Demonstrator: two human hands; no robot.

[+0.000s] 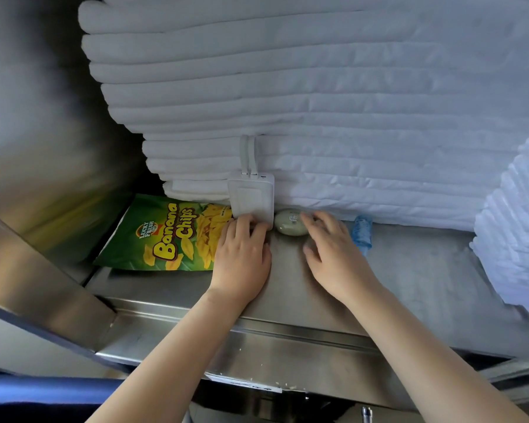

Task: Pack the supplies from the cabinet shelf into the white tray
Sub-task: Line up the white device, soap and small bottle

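In the head view, a white power bank (pixel 251 198) with two cables plugged in is seen against the stack of folded white linen (pixel 318 102) on the steel cabinet shelf (pixel 409 270). Its lower edge is gripped by the curled fingers of the left hand (pixel 242 251); the thumb is hidden. A pale oval bar (pixel 289 222), its print unreadable, is touched by the spread right hand (pixel 330 251). A Banana Chips bag (pixel 165 236) is partly covered by linen and hand. A blue wrapped packet (pixel 362 230) is blurred.
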